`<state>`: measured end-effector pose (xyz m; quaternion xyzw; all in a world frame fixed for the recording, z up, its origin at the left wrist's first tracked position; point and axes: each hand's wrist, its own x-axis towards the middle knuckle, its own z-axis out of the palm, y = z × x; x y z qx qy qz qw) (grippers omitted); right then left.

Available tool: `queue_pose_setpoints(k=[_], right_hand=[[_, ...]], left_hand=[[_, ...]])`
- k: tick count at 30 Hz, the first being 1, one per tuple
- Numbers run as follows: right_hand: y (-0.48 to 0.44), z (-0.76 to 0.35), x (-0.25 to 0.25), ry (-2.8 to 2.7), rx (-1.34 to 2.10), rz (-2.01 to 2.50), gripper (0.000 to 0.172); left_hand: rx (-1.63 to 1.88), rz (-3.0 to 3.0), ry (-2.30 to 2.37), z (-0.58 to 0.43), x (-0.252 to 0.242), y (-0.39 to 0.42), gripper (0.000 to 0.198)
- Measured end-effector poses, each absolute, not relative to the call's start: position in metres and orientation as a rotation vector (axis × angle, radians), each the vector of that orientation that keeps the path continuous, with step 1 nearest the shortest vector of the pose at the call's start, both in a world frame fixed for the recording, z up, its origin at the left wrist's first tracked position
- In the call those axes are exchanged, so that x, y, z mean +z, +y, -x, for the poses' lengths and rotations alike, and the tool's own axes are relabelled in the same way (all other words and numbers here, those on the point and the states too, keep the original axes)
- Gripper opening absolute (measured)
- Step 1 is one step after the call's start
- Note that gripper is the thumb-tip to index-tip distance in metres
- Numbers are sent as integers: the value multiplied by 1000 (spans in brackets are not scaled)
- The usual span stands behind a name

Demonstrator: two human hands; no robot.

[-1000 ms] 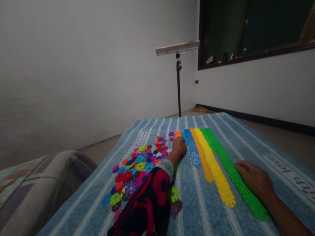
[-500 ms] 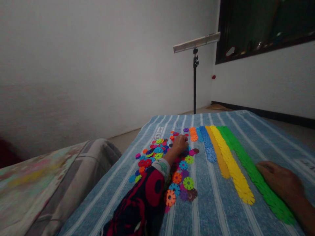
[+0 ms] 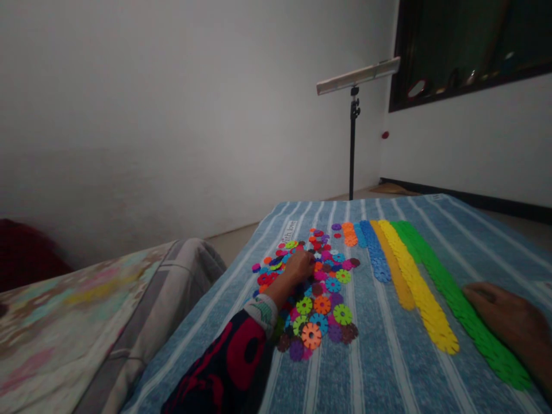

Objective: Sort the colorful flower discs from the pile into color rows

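My left hand reaches into a loose pile of colourful notched plastic discs, its fingers bent down together among them. Whatever sits between those fingertips is hidden. My right hand rests on the cloth against a long green row of overlapping discs, with a gap between thumb and fingers and nothing visible in it. Left of the green row lie a yellow row, a darker yellow row, a blue row, a short light-blue row and a short orange row.
A blue cloth with white stripes covers the surface. To the left is a bed-like surface with a patterned cover. Beyond the far edge, a black stand carries a flat panel before the white wall.
My left hand has drawn back and left, from the pile's far side to its middle. My right hand stays by the green row. The whole view has shifted slightly.
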<state>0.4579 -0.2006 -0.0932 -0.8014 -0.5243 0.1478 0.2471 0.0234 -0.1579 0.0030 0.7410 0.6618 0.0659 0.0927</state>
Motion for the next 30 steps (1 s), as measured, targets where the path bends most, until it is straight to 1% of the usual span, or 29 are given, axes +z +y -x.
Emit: queue_pose_setpoints(k=[3,7,10,13,17,20,23,27,30], right_hand=[[-199,-459,-96,-1423,381,2191,51],[-201,-458,-93,-1422,406,2197,54],[-202,-457,-92,-1433,389,2184,52],[-200,-458,-96,-1427,346,2142,50],[-197,-458,-100,-1414,337,2179,50],[-199,-455,-95,-1436,375,2189,53],[-201,-452,-87,-1430,429,2200,55],[-205,-449,-81,-1437,440,2171,52],[-206,-449,-82,-1420,404,2178,51]], left_hand=[[103,-2285,2021,-30,2,-154,23],[157,-2325,2064,-37,2,-131,27],[139,-2369,2009,-47,0,-115,31],[42,-2402,1947,-55,-7,-113,28],[-87,-2529,1907,-52,-15,-132,23],[-55,-2597,1849,-42,-13,-148,23],[-78,-2555,1887,-34,-5,-153,27],[-1,-2508,1957,-35,-1,-138,27],[65,-2516,1908,-43,-5,-127,28]])
